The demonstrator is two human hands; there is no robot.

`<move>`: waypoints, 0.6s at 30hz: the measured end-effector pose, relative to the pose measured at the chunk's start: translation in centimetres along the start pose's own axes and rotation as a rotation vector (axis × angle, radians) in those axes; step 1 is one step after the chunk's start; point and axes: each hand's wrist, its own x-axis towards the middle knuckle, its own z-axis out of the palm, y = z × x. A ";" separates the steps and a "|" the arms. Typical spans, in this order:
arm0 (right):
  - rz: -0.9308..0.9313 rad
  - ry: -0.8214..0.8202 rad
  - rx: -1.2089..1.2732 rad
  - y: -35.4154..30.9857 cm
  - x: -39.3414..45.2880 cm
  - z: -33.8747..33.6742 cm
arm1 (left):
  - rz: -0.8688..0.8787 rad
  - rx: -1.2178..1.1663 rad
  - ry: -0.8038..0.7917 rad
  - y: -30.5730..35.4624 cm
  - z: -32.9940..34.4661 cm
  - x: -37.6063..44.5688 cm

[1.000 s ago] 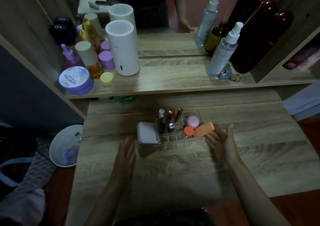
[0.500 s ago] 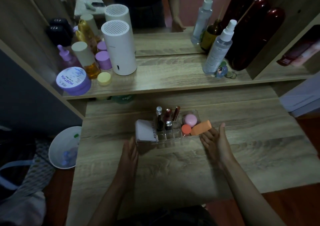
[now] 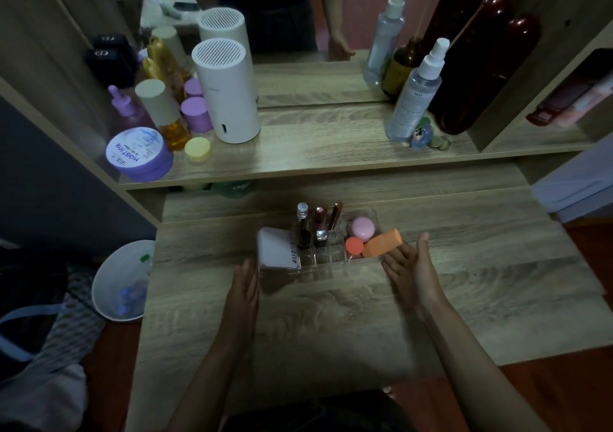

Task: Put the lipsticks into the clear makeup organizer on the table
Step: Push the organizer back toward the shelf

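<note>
Task looks nearly done: three slim lipstick tubes stand upright in small middle slots of clear plastic makeup organizer on wooden table. No loose lipsticks visible.

Left bay: white square compact. Right bay: pink round puff, small coral ball, orange sponge block.

Left hand, right hand flat, fingers spread, empty, flanking organizer ends; contact unclear.

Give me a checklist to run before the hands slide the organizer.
1. Lipsticks stand in the slots: ok.
2. Left hand empty, open beside the clear organizer: ok.
3. Right hand empty, open at the other end: ok.
4. Hands touching the organizer walls: cannot tell.
5. Orange sponge sticks out over the rim: not ok.
6. No lipstick left on the table: ok.
</note>
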 end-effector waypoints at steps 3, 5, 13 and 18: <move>0.007 -0.007 0.003 -0.2 0.0 0.0 | 0.022 -0.003 0.021 0.1 0.1 0.5; 0.015 -0.024 0.001 -0.4 0.0 -0.1 | 0.043 0.003 0.033 0.1 0.3 0.7; 0.087 -0.085 0.062 -1.0 0.3 0.2 | 0.119 -0.002 0.068 0.0 1.7 1.5; 0.112 -0.133 0.121 -1.4 0.2 -0.5 | 0.116 -0.035 0.108 -0.3 2.3 1.9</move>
